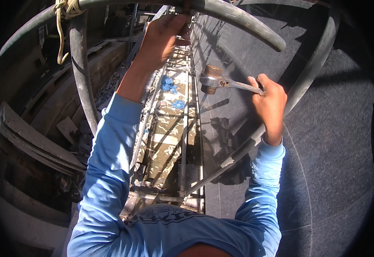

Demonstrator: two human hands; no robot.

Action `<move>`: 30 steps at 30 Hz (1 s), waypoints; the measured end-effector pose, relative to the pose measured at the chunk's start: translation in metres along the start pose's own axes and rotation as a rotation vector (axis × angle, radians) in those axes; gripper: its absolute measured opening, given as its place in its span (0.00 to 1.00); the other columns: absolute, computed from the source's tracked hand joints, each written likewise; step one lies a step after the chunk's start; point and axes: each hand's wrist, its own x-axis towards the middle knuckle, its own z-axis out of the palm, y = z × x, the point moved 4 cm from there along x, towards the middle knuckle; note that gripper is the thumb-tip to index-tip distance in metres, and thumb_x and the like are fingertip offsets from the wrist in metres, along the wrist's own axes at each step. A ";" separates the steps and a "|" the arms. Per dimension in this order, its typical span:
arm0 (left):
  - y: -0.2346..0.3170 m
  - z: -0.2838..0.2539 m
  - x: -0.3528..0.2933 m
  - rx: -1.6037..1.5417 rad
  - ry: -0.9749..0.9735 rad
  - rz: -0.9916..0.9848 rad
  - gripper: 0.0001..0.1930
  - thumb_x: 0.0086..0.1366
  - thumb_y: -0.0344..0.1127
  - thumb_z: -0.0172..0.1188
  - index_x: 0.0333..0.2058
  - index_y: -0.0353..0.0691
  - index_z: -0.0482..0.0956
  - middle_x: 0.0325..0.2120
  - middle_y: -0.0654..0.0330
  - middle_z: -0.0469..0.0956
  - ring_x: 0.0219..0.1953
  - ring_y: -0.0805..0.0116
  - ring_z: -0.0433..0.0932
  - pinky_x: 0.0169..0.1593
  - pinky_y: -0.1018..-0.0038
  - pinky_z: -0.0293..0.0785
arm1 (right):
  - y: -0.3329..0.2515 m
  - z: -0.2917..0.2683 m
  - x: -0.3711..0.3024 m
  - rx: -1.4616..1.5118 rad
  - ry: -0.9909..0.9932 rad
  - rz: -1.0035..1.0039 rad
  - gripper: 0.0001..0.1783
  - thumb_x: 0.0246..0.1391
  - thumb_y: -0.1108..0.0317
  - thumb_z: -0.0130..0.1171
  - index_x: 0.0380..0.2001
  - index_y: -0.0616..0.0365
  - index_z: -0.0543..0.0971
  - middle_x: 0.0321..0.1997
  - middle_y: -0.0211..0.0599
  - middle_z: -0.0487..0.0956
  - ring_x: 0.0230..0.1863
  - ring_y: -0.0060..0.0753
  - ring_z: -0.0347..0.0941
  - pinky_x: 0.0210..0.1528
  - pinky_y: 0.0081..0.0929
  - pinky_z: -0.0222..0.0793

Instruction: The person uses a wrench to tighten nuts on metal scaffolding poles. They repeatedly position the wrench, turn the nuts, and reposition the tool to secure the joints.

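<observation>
Seen from the head camera, a worker in a blue long-sleeved top has both arms raised among grey metal poles, the hands well apart. The right hand point(270, 100) is closed around the handle of a metal ratchet wrench point(226, 82) — its thick, rust-toned socket head points toward the left hand's side. The left hand point(163, 40), higher up, has its fingers curled at a dark fitting point(187, 7) on the top pole point(238, 21); whether they are clamped on it or only touching cannot be told. An upright pole point(82, 68) with a knot of pale rope point(69, 6) stands left of the left hand, while a long slanting pole point(311, 77) passes just behind the right. Between and below the hands — crumpled blue scraps point(167, 84) amid pale debris. Dark textured sheeting point(336, 171) spreads right of the right hand; stacked boards point(37, 137) lie lower left of the left.
</observation>
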 end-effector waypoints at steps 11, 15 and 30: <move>0.010 0.011 -0.008 0.773 0.415 0.266 0.23 0.66 0.50 0.63 0.42 0.31 0.76 0.29 0.59 0.78 0.31 0.72 0.78 0.37 0.71 0.78 | -0.023 -0.007 0.044 -0.132 0.158 -0.111 0.16 0.58 0.59 0.61 0.23 0.56 0.72 0.22 0.38 0.78 0.27 0.54 0.75 0.25 0.45 0.66; -0.004 0.001 -0.008 -0.193 0.074 -0.096 0.27 0.69 0.53 0.58 0.48 0.30 0.76 0.41 0.56 0.80 0.41 0.66 0.81 0.44 0.65 0.79 | -0.024 -0.013 0.057 -0.154 0.152 -0.148 0.10 0.54 0.64 0.63 0.25 0.54 0.75 0.24 0.37 0.80 0.28 0.51 0.78 0.25 0.45 0.68; 0.016 0.023 -0.009 0.737 0.402 0.289 0.28 0.53 0.49 0.75 0.41 0.30 0.79 0.32 0.54 0.80 0.35 0.64 0.81 0.40 0.68 0.75 | -0.005 -0.016 0.060 -0.241 0.068 -0.092 0.09 0.55 0.62 0.62 0.26 0.53 0.78 0.23 0.40 0.80 0.29 0.52 0.79 0.28 0.45 0.71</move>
